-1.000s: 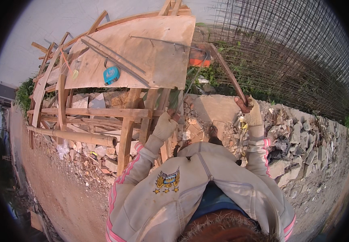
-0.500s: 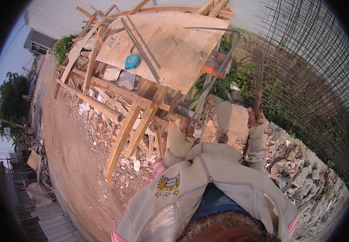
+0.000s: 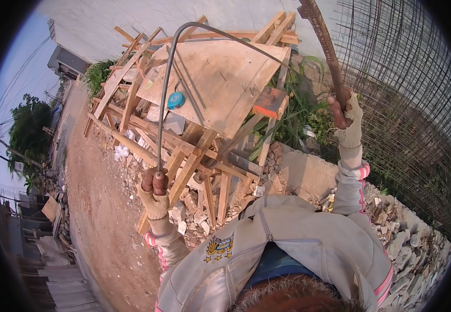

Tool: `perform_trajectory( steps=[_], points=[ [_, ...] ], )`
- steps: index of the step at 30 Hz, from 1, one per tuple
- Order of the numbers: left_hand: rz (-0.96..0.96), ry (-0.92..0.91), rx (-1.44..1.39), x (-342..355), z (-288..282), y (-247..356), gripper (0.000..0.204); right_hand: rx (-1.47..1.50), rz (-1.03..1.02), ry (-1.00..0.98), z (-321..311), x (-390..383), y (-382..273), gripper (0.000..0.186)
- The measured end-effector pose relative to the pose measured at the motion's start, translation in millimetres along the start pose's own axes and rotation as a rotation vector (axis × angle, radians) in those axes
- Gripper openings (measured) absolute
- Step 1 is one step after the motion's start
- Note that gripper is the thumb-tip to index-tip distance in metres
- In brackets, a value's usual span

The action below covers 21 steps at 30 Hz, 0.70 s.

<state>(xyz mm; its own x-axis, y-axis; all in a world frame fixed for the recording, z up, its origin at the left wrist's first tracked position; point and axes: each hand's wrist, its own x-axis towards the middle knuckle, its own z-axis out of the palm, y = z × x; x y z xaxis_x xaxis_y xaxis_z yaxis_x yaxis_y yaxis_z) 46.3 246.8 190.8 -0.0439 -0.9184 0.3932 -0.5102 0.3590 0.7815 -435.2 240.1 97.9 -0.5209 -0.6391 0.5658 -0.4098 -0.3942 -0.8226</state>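
My left hand point(image 3: 154, 193), in a fingerless knit glove, is closed round the lower end of a bent steel rod point(image 3: 165, 99). The rod rises, curves over at the top and slopes down to the right across the board. Raised at the right, my right hand point(image 3: 347, 118), also gloved, grips a rusty flat metal bar point(image 3: 327, 49) that points upward, with notches near its top end. Between the hands lies a plywood board point(image 3: 215, 65) with nails sticking up. A teal tape measure point(image 3: 175, 100) and thin straight rods point(image 3: 193, 99) rest on it.
Timber beams point(image 3: 191, 169) prop the board over rubble. An orange-sided block point(image 3: 271, 102) sits by its right edge. Wire mesh point(image 3: 402, 78) leans along the right, above plants and broken concrete point(image 3: 399, 244). A bamboo pole point(image 3: 131, 145) and dirt road point(image 3: 87, 197) lie left.
My left hand has moved left with the bent rod, whose bend now arches over the board. My right hand has risen up and forward, lifting the rusty bar.
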Motion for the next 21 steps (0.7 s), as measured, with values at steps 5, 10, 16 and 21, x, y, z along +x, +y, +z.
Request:
perform_trajectory(
  steps=[5, 10, 16, 21],
  points=[
    [-0.133, -0.151, -0.299, -3, 9, -23, 0.030, 0.082, 0.202, -0.245, 9, 11, 41, 0.032],
    [-0.233, -0.193, -0.160, -4, 24, -43, 0.032, 0.071, 0.324, -0.274, 9, -21, 48, 0.035],
    [-0.051, -0.169, 0.403, 3, 70, -77, 0.024, -0.311, 0.334, -0.219, -22, -61, 5, 0.030],
    [0.198, -0.253, 0.453, 14, 105, -98, 0.019, -0.598, 0.404, -0.219, -46, -75, -14, 0.033]
  ],
)
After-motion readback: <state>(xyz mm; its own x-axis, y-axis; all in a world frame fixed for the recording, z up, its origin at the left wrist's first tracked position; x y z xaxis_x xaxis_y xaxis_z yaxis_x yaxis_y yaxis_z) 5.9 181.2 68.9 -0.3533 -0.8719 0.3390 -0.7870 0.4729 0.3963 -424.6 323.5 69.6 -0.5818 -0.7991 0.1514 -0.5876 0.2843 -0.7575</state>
